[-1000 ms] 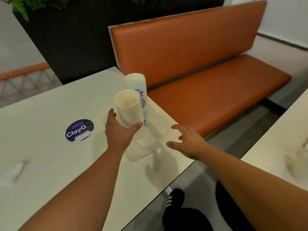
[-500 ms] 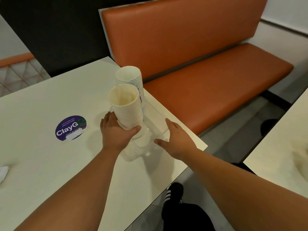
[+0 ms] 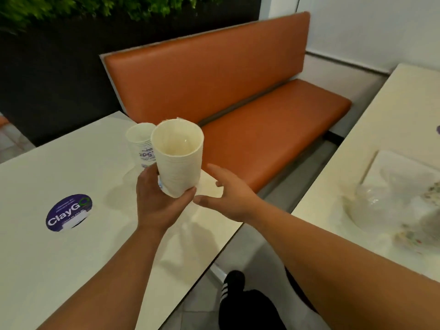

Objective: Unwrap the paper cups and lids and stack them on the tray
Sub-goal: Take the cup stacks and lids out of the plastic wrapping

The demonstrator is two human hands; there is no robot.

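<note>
Gripping the stack of paper cups from below, our left hand holds it upright, mouth up, above the surface. Our right hand hovers loose-fingered at 3 o'clock; the second cup stack stands at 10 o'clock.

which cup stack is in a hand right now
The plain cream stack, gripped near its base by the left hand; the blue-printed stack stands untouched behind it.

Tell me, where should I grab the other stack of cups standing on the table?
Probably round its middle, from the side. The standing cup stack is upright, tall and round, so fingers can wrap its wall. Come from its left: the left hand holds another cup stack close on its right.
</note>
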